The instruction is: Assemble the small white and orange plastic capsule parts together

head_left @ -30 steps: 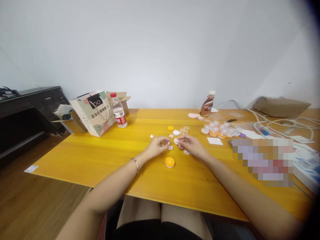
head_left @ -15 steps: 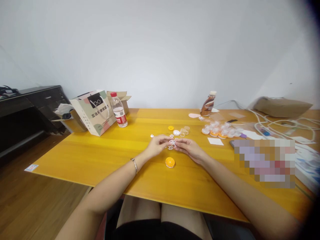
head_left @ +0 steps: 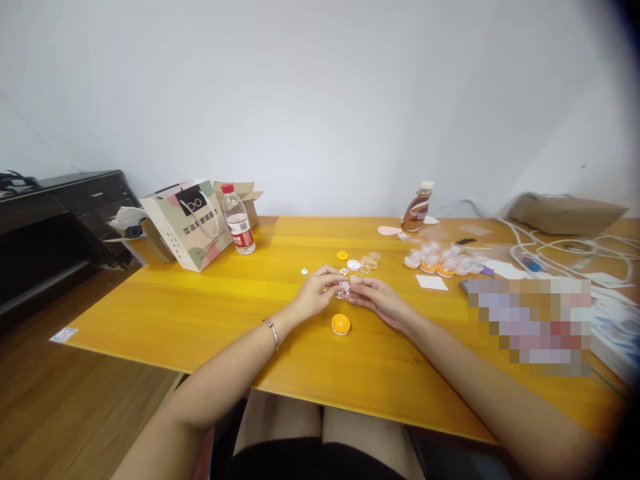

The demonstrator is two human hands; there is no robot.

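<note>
My left hand (head_left: 316, 293) and my right hand (head_left: 379, 301) meet over the middle of the table, fingers pinched on a small white piece with dark and red marks (head_left: 345, 287). Its exact kind is too small to make out. Similar small white pieces (head_left: 343, 272) lie just beyond the fingers. Nearer to me sits a round orange-and-white plastic part (head_left: 341, 325). Behind the hands are a yellow disc (head_left: 343, 255), a white round part (head_left: 353, 265) and clear round cups (head_left: 370, 262). Left of them lies a tiny white part (head_left: 304, 271).
A paper bag (head_left: 193, 227) and a red-capped water bottle (head_left: 238, 220) stand at the left. Toward the right are a brown drink bottle (head_left: 418, 208), several clear-topped round containers (head_left: 443, 260), a white paper (head_left: 431, 283) and tangled white cables (head_left: 525, 243).
The small white piece between my fingertips has turned slightly, and my fingers have shifted a little around it. Everything on the table stays where it was.
</note>
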